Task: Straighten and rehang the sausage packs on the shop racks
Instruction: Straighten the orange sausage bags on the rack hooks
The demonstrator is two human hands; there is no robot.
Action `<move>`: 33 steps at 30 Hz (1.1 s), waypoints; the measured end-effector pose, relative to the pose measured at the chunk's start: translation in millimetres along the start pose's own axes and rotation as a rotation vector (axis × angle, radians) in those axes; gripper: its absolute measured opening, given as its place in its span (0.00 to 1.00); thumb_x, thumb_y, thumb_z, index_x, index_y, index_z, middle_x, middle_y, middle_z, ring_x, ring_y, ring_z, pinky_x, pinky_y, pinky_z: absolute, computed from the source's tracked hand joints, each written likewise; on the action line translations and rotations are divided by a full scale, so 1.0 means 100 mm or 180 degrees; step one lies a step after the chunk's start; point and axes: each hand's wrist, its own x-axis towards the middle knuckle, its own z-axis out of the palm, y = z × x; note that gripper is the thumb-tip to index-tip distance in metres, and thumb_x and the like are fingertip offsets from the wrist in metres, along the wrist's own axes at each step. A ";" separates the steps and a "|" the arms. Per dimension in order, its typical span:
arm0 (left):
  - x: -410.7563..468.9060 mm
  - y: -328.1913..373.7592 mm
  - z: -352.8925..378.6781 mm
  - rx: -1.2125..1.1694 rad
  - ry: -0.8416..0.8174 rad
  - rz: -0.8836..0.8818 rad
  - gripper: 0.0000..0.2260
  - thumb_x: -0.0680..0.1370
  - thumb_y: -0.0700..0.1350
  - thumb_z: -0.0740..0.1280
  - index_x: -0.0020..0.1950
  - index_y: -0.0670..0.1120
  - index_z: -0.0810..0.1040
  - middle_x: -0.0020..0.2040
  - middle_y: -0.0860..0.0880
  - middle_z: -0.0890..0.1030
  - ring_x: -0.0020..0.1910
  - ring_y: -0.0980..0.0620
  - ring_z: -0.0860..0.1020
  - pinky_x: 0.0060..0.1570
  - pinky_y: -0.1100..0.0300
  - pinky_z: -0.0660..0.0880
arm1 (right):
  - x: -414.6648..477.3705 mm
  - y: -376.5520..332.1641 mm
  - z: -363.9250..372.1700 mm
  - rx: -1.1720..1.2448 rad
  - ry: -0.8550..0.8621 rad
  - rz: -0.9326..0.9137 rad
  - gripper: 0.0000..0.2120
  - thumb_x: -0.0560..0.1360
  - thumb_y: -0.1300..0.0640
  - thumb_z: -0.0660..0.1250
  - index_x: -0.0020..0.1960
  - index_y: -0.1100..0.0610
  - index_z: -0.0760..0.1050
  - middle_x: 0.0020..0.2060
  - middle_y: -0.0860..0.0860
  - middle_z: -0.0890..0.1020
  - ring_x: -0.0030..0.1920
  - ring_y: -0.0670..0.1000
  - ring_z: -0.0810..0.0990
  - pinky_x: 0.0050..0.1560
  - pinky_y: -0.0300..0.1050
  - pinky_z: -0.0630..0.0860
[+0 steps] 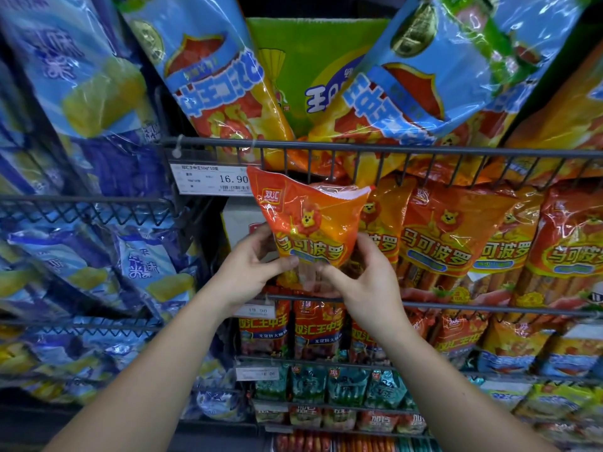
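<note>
Fingers grip sausage pack, long axis seemingly upright.

Dim overhead light, wrapper glare, blurred bowed edges

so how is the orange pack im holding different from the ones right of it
The held pack is gripped by the left hand and right hand; the row packs are untouched. The held pack's top is crumpled and folded; the row packs' tops look flatter. Both show the same orange lion print.
</note>
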 end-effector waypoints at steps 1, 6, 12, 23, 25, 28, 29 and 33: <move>0.01 -0.01 -0.01 0.0033 -0.0020 0.0021 0.19 0.75 0.37 0.72 0.65 0.48 0.74 0.57 0.56 0.83 0.60 0.59 0.78 0.57 0.68 0.73 | 0.01 0.02 0.02 -0.0005 0.0000 0.0019 0.19 0.74 0.51 0.75 0.59 0.43 0.70 0.52 0.37 0.80 0.53 0.33 0.76 0.47 0.23 0.70; 0.07 -0.08 -0.08 0.0158 -0.0108 -0.0035 0.19 0.75 0.38 0.72 0.63 0.51 0.75 0.58 0.56 0.83 0.61 0.59 0.78 0.60 0.64 0.72 | 0.02 0.12 0.09 -0.0179 0.0098 0.0057 0.18 0.73 0.51 0.75 0.58 0.44 0.71 0.51 0.37 0.80 0.50 0.31 0.76 0.46 0.23 0.69; 0.11 -0.20 -0.08 0.0363 -0.0201 -0.0217 0.18 0.75 0.44 0.74 0.64 0.51 0.76 0.59 0.55 0.83 0.61 0.56 0.79 0.65 0.52 0.73 | 0.03 0.31 0.15 -0.0937 0.0278 0.0192 0.22 0.71 0.35 0.68 0.55 0.50 0.74 0.46 0.45 0.82 0.47 0.50 0.80 0.46 0.53 0.79; 0.24 -0.37 0.03 0.0422 0.0267 -0.0675 0.15 0.75 0.47 0.73 0.60 0.50 0.77 0.55 0.52 0.83 0.56 0.54 0.81 0.60 0.48 0.77 | 0.08 0.29 0.20 -0.1742 0.0385 0.0207 0.29 0.73 0.39 0.72 0.61 0.58 0.69 0.33 0.48 0.74 0.35 0.57 0.81 0.34 0.51 0.77; 0.25 -0.38 0.03 0.0502 0.0272 -0.0686 0.15 0.75 0.48 0.73 0.60 0.49 0.77 0.55 0.52 0.83 0.56 0.53 0.80 0.60 0.49 0.77 | 0.09 0.29 0.20 -0.1711 0.0407 0.0062 0.29 0.73 0.40 0.72 0.62 0.58 0.69 0.33 0.48 0.75 0.34 0.57 0.80 0.32 0.49 0.76; 0.22 -0.38 0.05 0.0519 0.0321 -0.0690 0.14 0.76 0.48 0.73 0.60 0.49 0.76 0.56 0.53 0.82 0.58 0.54 0.79 0.59 0.51 0.77 | 0.08 0.29 0.19 -0.1596 0.0393 -0.0093 0.28 0.73 0.40 0.72 0.63 0.57 0.70 0.34 0.49 0.79 0.34 0.55 0.80 0.31 0.49 0.77; 0.21 -0.37 0.04 0.0511 0.0339 -0.0701 0.14 0.76 0.48 0.73 0.60 0.50 0.76 0.56 0.53 0.82 0.58 0.54 0.79 0.60 0.51 0.77 | 0.07 0.30 0.18 -0.1543 0.0396 -0.0111 0.28 0.73 0.40 0.72 0.63 0.57 0.71 0.36 0.49 0.80 0.35 0.54 0.81 0.33 0.50 0.78; 0.17 -0.35 0.03 0.0521 0.0375 -0.0652 0.12 0.76 0.50 0.72 0.58 0.53 0.78 0.55 0.56 0.82 0.57 0.58 0.79 0.60 0.50 0.78 | 0.05 0.29 0.12 -0.1433 0.0500 -0.0215 0.25 0.72 0.44 0.74 0.63 0.55 0.77 0.44 0.47 0.84 0.43 0.48 0.84 0.44 0.45 0.82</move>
